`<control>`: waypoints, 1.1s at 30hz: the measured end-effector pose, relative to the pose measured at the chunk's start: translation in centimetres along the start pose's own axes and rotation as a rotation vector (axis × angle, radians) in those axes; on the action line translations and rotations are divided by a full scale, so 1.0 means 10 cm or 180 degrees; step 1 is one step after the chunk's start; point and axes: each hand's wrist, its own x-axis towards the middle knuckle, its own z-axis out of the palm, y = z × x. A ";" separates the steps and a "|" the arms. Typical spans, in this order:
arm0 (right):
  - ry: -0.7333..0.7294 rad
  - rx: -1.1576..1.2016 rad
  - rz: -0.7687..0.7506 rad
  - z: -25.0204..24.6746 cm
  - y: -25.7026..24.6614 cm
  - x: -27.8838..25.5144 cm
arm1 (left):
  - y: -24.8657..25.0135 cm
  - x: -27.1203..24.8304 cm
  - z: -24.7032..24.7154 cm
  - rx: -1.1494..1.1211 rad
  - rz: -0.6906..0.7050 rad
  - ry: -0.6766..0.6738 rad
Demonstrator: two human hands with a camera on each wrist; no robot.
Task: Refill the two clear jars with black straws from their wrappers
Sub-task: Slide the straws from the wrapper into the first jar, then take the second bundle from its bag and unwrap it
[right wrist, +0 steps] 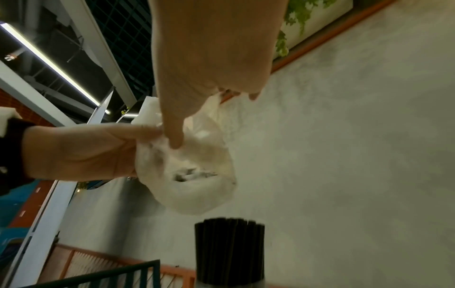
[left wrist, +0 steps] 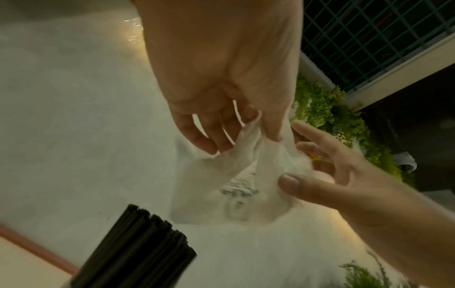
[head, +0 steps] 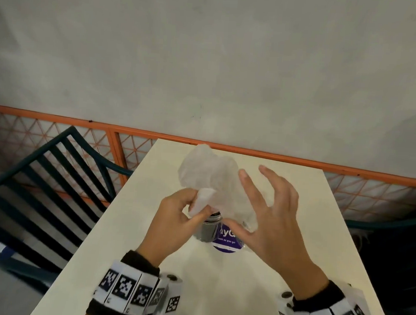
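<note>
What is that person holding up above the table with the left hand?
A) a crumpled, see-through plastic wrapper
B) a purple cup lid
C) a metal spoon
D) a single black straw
A: the left hand pinches a crumpled, see-through plastic wrapper held above the black straws, while the right hand touches it with spread fingers.

Right hand (right wrist: 209,64): thumb presses the crumpled wrapper (right wrist: 194,167).
Left hand (right wrist: 81,154): pinches the wrapper's left edge.
Black straws (right wrist: 230,251): upright bundle below the wrapper, apart from it.
Backdrop: grey wall (right wrist: 344,136), orange rail (right wrist: 320,41).
</note>
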 end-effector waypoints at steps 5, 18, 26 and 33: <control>0.0348 0.0649 0.0444 0.03 -0.19 -0.59 | 0.24 -0.48 0.09 -0.0627 -0.0234 -0.0287; -0.0162 0.2076 0.2113 0.02 0.07 -1.12 | -0.06 -1.07 0.04 0.1424 -0.0519 0.0374; -0.2385 0.4597 0.2880 0.03 0.01 -1.30 | -0.11 -1.48 0.25 -0.0151 -0.2522 0.0872; -0.2313 0.4129 0.2932 0.09 0.06 -1.39 | -0.14 -1.69 0.00 -0.2418 -0.2172 -0.0177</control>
